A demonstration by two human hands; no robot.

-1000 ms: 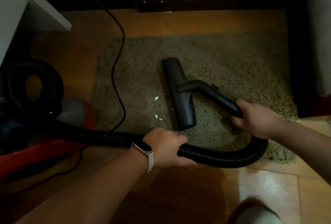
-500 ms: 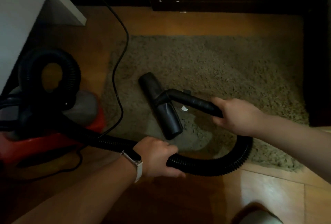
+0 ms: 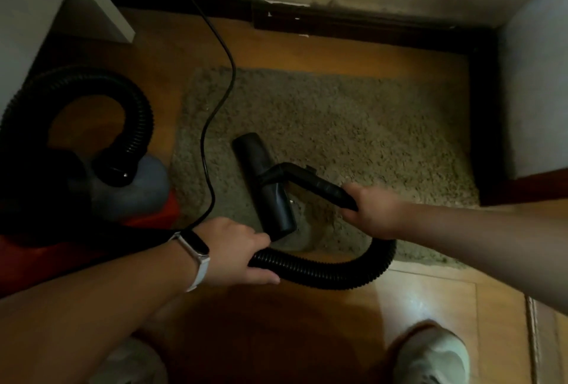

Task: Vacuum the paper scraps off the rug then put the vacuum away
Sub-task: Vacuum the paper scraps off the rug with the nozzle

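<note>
Head view looks down on the black floor nozzle, which lies flat on the shaggy olive rug, just ahead of the left grip and to the left of the right grip. The right grip is wrapped round the rear end of the bent wand, and the underside of that hold is hidden by the tube. The left grip clasps the ribbed hose, thumb lying along the near side, and the stretch of hose inside it is covered. Between the two grips the hose sags in a curve across the rug's near edge onto the wooden floor. A pale speck sits at the nozzle's right edge, too small to tell what it is. Left of the left grip the hose vanishes into shadow, then rises in a loop and plugs into the vacuum body, grey above and red below, much of it lost in darkness and cut by the frame's edge. A power cord runs from beyond the top edge over the rug's left side toward the left grip's wrist, which wears a white band. Two pale shoes are cut off at the bottom.
</note>
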